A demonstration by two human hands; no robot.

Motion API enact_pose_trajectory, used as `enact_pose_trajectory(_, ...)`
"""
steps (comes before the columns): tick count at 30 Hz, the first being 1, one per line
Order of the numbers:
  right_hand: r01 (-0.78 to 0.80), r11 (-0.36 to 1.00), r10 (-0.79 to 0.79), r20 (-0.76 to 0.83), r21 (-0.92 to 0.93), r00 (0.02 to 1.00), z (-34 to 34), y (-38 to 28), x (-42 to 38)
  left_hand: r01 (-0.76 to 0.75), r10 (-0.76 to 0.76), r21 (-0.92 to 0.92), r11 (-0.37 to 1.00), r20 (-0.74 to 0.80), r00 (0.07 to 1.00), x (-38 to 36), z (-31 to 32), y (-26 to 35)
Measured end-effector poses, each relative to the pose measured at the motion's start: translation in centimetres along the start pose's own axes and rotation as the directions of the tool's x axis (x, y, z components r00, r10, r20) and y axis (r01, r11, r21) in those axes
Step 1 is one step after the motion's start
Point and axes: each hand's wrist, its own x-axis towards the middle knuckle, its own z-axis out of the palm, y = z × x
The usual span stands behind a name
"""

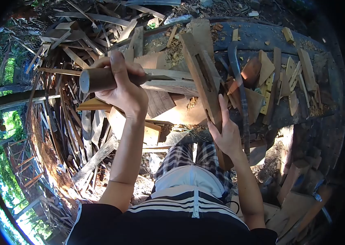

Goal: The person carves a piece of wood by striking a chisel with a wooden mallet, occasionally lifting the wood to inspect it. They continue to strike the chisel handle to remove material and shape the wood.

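Note:
My left hand (125, 87) is closed round the thick wooden handle (93, 80) of a chisel. The chisel's narrow metal blade (160, 76) points right, toward a long slotted piece of wood (195, 61). Whether its tip touches the wood I cannot make out. My right hand (227, 136) grips the lower part of this wood, thumb on one side and a finger stretched along the other. The piece stands tilted over the bench, its lower end near my lap, with a long slot cut in its upper half and a smaller one lower down.
A dark workbench (327, 90) carries wood offcuts (307, 69), shavings and a yellow strip with holes (267, 98). Right of the slotted wood lies a long, curved dark bar (237, 73). Scrap wood (70, 45) is heaped at the left, and wooden blocks (295, 179) lie at lower right.

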Motion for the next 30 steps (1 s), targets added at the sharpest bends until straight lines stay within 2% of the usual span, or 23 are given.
enact_pose_trajectory(1,0.041,0.999,-0.041,-0.022,-0.017,0.999,0.1,0.1,0.0,0.003,-0.003,-0.001,1.000,0.002,1.000,-0.3,0.1,0.0)
enact_pose_trajectory(4,0.029,0.999,-0.030,-0.020,-0.029,0.999,0.0,0.1,-0.1,0.068,-0.069,-0.119,0.991,0.002,0.998,-1.1,0.6,0.0)
enact_pose_trajectory(10,0.068,0.997,-0.071,-0.066,-0.043,0.995,0.5,0.3,-0.1,0.018,-0.017,-0.078,0.997,0.003,1.000,-2.0,1.2,-0.1)
enact_pose_trajectory(14,0.011,0.999,-0.012,-0.033,-0.041,0.999,0.2,0.1,-0.2,-0.018,0.023,-0.108,0.994,0.047,0.999,-2.6,1.7,-0.3)
enact_pose_trajectory(19,0.071,0.997,-0.074,-0.081,-0.040,0.994,0.7,0.6,-0.2,-0.036,0.045,-0.070,0.997,0.122,0.992,-3.6,1.5,-1.0)
enact_pose_trajectory(21,0.065,0.997,-0.067,-0.082,-0.035,0.994,0.7,0.6,-0.3,-0.095,0.103,-0.082,0.992,0.089,0.991,-3.9,1.5,-1.2)
enact_pose_trajectory(28,0.063,0.998,-0.065,-0.074,-0.028,0.995,0.6,0.5,-0.3,-0.128,0.137,-0.100,0.987,0.092,0.986,-4.5,1.4,-0.9)
enact_pose_trajectory(30,0.055,0.998,-0.056,-0.064,-0.023,0.996,0.5,0.5,-0.3,-0.163,0.174,-0.085,0.983,0.139,0.975,-4.6,1.1,-1.2)
